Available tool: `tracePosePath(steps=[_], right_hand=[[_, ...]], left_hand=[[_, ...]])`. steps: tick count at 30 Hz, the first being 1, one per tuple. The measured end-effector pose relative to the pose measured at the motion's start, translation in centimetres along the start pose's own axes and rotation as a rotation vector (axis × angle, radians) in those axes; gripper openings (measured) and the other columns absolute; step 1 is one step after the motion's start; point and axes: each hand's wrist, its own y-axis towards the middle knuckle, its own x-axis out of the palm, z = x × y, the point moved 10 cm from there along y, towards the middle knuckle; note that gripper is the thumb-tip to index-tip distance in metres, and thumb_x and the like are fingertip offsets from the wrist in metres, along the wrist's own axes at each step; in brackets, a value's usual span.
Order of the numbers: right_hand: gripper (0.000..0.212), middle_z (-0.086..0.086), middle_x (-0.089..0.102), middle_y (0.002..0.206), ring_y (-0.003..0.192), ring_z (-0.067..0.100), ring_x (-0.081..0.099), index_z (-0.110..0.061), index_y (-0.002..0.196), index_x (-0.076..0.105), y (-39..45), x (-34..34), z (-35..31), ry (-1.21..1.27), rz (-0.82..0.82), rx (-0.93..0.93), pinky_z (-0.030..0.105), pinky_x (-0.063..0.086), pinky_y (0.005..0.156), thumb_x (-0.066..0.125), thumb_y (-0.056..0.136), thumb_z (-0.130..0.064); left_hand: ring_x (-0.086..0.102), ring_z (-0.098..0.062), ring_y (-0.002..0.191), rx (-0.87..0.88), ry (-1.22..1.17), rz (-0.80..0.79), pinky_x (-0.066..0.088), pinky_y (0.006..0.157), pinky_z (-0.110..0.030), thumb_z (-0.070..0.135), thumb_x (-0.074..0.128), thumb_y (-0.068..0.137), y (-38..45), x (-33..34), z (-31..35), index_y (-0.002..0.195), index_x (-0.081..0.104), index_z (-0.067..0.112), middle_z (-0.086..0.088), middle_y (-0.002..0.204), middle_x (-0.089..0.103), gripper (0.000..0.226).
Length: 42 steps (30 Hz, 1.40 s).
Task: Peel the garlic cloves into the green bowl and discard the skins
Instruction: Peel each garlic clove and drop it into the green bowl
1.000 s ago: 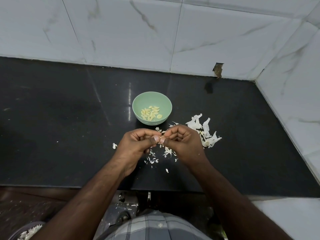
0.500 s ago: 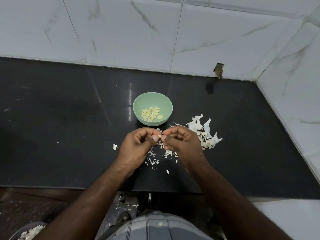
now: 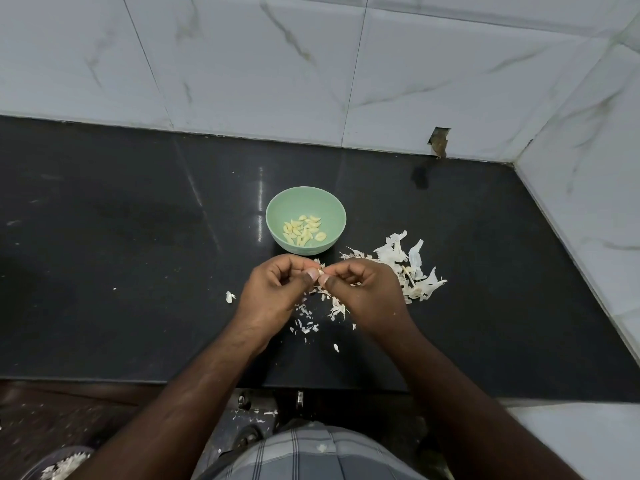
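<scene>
While both my hands hover low over the black polished stone surface [image 3: 104, 271], they meet thumb to thumb just this side of the small pale green round bowl [image 3: 306, 220]. My left hand [image 3: 273, 292] has its fingers curled in and its thumb pressed forward; my right hand [image 3: 363, 292] mirrors it, fingers folded, thumb tip nearly touching the left one. Between the two thumbs I pinch a small pale garlic clove [image 3: 321, 271], most of it hidden by my fingertips, so I cannot tell how much skin is on it. Each grip is closed tight around that one clove.

Just beyond my knuckles sits the bowl, upright, with a loose heap of peeled yellowish cloves [image 3: 304, 231] on its bottom. To the right of my right hand, touching its outer edge in this view, lies a pile of large white papery garlic skins [image 3: 408, 265]. Directly under and just behind my hands are smaller white skin flakes [image 3: 308, 323] scattered on the surface, and one stray flake [image 3: 229, 296] lies near the left of my left hand.

Far past the bowl rises a white marble-patterned tiled wall [image 3: 242, 64], with a small broken notch [image 3: 439, 142] at its foot, well off to the right of my hands.
</scene>
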Motion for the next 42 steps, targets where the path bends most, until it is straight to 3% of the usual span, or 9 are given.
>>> tracePosePath(steps=[2,6,13,15,20,25,30,33,42], right_hand=[[0.011,-0.006,0.071,0.066,0.061,0.006,0.062,-0.014,0.081,0.078,0.0,0.2,0.2,0.062,-0.023,0.048,0.019,0.048,0.061,0.074,0.084,-0.004],[0.011,0.012,0.068,0.069,0.064,0.019,0.059,-0.004,0.080,0.075,-0.3,0.8,1.6,0.341,-0.078,0.277,0.027,0.047,0.055,0.067,0.085,0.002],[0.011,0.015,0.066,0.075,0.062,0.018,0.058,-0.003,0.084,0.069,-1.0,2.3,2.5,0.624,-0.103,0.461,0.026,0.046,0.054,0.061,0.088,0.003],[0.010,0.016,0.066,0.077,0.063,0.017,0.058,-0.002,0.086,0.069,-0.9,2.2,2.5,0.606,-0.091,0.436,0.026,0.046,0.055,0.061,0.089,0.002],[0.007,0.015,0.065,0.075,0.063,0.015,0.058,0.002,0.089,0.069,-0.7,1.7,2.4,0.500,-0.106,0.383,0.026,0.047,0.056,0.062,0.089,0.002],[0.008,0.011,0.065,0.072,0.060,0.016,0.058,-0.002,0.086,0.067,-1.1,2.3,2.9,0.591,-0.149,0.479,0.025,0.047,0.055,0.061,0.089,0.002],[0.008,0.012,0.066,0.075,0.059,0.016,0.058,-0.003,0.088,0.067,-1.5,2.7,3.7,0.640,-0.128,0.573,0.026,0.048,0.056,0.060,0.091,0.000],[0.009,0.008,0.065,0.072,0.059,0.014,0.058,-0.005,0.086,0.067,-1.8,2.9,4.3,0.598,-0.153,0.639,0.024,0.047,0.056,0.061,0.092,-0.004],[0.011,0.005,0.067,0.066,0.056,0.013,0.056,-0.005,0.085,0.069,-1.2,1.5,4.0,0.335,-0.075,0.517,0.025,0.043,0.053,0.061,0.092,-0.002]], left_hand=[[0.061,-0.007,0.069,-0.002,0.017,-0.035,0.047,0.063,-0.017,0.006,0.067,0.093,0.1,0.1,0.0,0.094,0.075,0.014,-0.007,0.078,0.071,0.012],[0.060,-0.015,0.073,-0.010,-0.011,-0.126,0.048,0.064,-0.022,0.007,0.067,0.093,0.2,0.4,-0.1,0.096,0.076,0.014,-0.006,0.078,0.071,0.013],[0.057,-0.019,0.071,-0.010,-0.065,-0.064,0.050,0.063,-0.025,0.012,0.074,0.083,0.3,0.3,0.0,0.090,0.078,0.018,-0.026,0.086,0.068,0.010],[0.057,-0.016,0.070,-0.008,-0.078,-0.064,0.050,0.064,-0.024,0.005,0.077,0.085,0.2,0.3,0.1,0.092,0.077,0.013,-0.022,0.085,0.070,0.011],[0.063,-0.009,0.070,-0.023,-0.144,-0.103,0.052,0.064,-0.020,0.015,0.081,0.070,0.0,0.8,0.4,0.090,0.075,0.010,-0.004,0.076,0.071,0.021],[0.063,-0.015,0.073,-0.024,-0.161,-0.086,0.053,0.065,-0.022,0.002,0.078,0.078,0.0,0.7,0.1,0.089,0.077,0.009,-0.012,0.080,0.072,0.013],[0.060,-0.007,0.061,-0.033,-0.159,-0.014,0.049,0.061,-0.018,-0.010,0.070,0.083,-0.2,0.8,-0.4,0.087,0.074,0.005,-0.001,0.068,0.069,0.017],[0.060,-0.009,0.066,-0.010,-0.144,0.018,0.050,0.066,-0.020,-0.011,0.071,0.082,-0.3,0.6,-0.7,0.085,0.076,0.010,-0.001,0.071,0.069,0.021],[0.068,-0.011,0.074,-0.033,-0.205,0.024,0.055,0.068,-0.020,-0.008,0.072,0.083,-0.2,0.7,-1.0,0.094,0.074,0.006,-0.005,0.079,0.074,0.018]])
